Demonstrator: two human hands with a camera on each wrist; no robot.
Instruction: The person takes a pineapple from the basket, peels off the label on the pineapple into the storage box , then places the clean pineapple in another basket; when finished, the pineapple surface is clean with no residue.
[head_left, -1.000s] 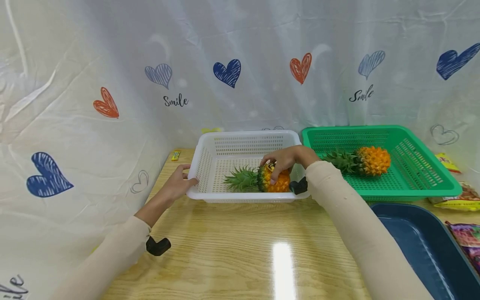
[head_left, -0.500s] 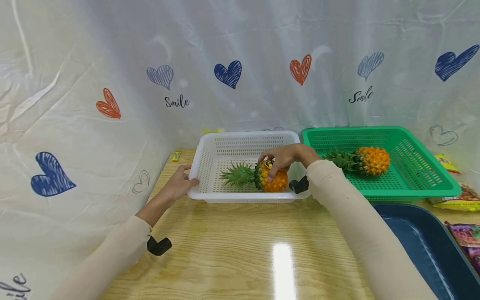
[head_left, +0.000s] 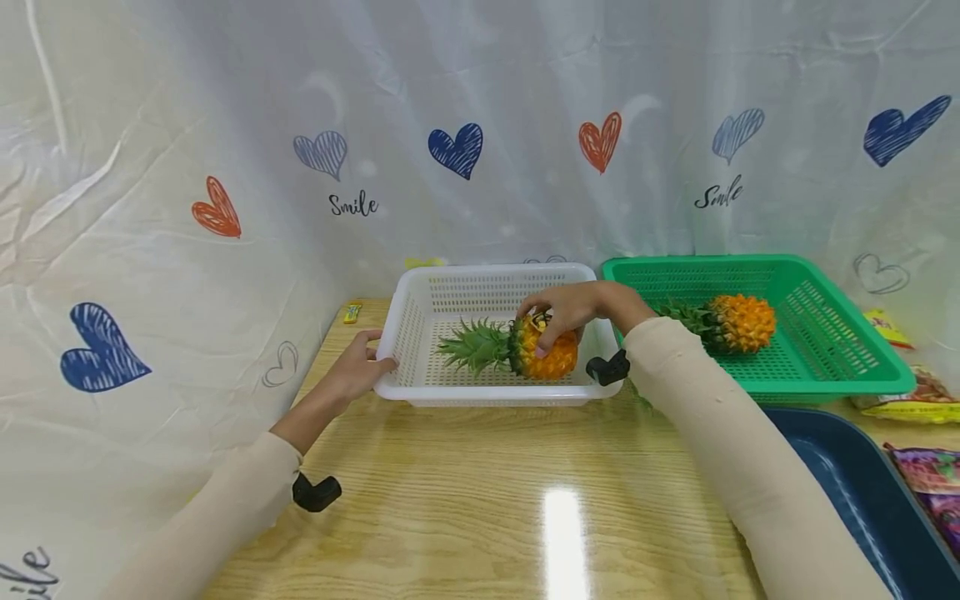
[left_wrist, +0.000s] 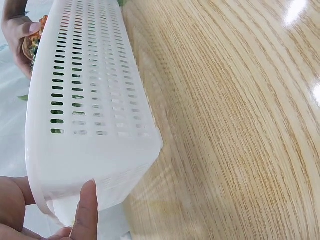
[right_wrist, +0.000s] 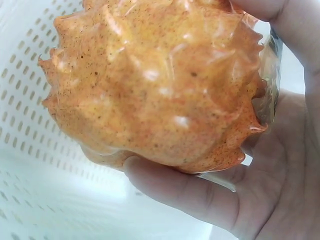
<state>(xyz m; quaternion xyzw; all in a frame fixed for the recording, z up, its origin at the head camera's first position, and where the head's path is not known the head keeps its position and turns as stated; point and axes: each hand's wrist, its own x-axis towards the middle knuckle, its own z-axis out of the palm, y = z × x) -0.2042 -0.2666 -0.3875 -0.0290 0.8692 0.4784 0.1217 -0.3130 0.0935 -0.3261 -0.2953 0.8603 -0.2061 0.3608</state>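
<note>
In the head view a pineapple (head_left: 551,354) lies on its side in the white basket (head_left: 495,392), leaves pointing left. My right hand (head_left: 566,312) grips its orange body from above; in the right wrist view the thumb and fingers curl round the fruit (right_wrist: 155,85). My left hand (head_left: 356,367) holds the basket's left end by the rim. The left wrist view shows that hand (left_wrist: 85,215) at the corner of the white basket (left_wrist: 90,155), with the fingers bent round the edge.
Right of the white basket stands a green basket (head_left: 810,387) with a second pineapple (head_left: 742,323) in it. A dark blue tray (head_left: 840,467) is at the right front, beside snack packets (head_left: 930,475). A small yellow packet (head_left: 352,312) lies at the back left, near the curtain.
The pineapple in my right hand has shifted left and slightly back inside the white basket. My left hand keeps its place on the rim.
</note>
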